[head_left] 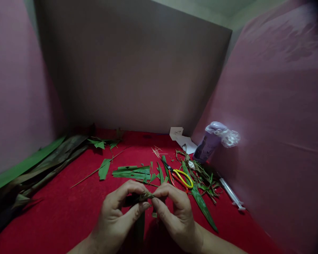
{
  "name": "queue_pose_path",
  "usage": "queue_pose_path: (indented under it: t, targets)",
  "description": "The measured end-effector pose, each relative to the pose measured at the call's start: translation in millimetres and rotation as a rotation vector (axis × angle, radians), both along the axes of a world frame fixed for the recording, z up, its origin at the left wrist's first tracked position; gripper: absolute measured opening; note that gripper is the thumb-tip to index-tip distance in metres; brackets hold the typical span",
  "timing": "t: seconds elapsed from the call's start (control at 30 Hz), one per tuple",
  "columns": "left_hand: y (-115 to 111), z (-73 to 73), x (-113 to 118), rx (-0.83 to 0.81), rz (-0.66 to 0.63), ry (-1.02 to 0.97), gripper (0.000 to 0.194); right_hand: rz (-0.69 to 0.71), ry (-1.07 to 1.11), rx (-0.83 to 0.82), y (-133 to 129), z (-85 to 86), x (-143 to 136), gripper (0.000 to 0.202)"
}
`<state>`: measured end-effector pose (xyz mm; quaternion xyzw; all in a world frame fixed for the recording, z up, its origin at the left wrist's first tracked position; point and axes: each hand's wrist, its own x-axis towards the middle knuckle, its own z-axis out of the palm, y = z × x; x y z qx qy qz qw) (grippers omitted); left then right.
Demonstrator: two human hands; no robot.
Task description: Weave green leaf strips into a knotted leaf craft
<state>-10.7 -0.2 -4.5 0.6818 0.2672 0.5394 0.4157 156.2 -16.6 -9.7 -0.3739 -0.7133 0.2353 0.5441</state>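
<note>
left hand [116, 215]: pinching leaf bundle [141, 198]; i'd keep it steady.
right hand [176, 213]: pinching its end; i'd fold gently.

Pinched, crumpled leaf piece [147, 195]

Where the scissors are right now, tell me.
In the head view, the scissors lie right of centre, just beyond the right hand, among green leaf strips.

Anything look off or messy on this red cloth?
Yes: the purple cup at the right leans noticeably instead of standing upright, though lens distortion may exaggerate that. Beside it, stems and leaf scraps lie tangled.
</note>
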Motion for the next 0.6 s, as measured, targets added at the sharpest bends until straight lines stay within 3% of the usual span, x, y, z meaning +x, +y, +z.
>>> queue_pose_path:
  t: [0.17, 0.37, 0.43, 0.6]
  targets:
    - [1, 2.1, 1, -0.162, 0.029, -0.026, 0.012, -0.002, 0.026, -0.115, -2, 4.7, 1, 0.013]
    - [5, 3.2, -2, -0.201, 0.101, -0.041, 0.008, 0.214, 0.38, -0.601, 5, 4.0, -1, 0.037]
    - [6, 3.2, -4, -0.199, 0.127, -0.037, 0.009, 0.217, 0.401, -0.626, 8, 3.6, -2, 0.035]
    - [8, 5.2, -3, -0.227, 0.214, -0.025, 0.008, 0.075, 0.357, -0.529, 9, 3.4, -3, 0.024]
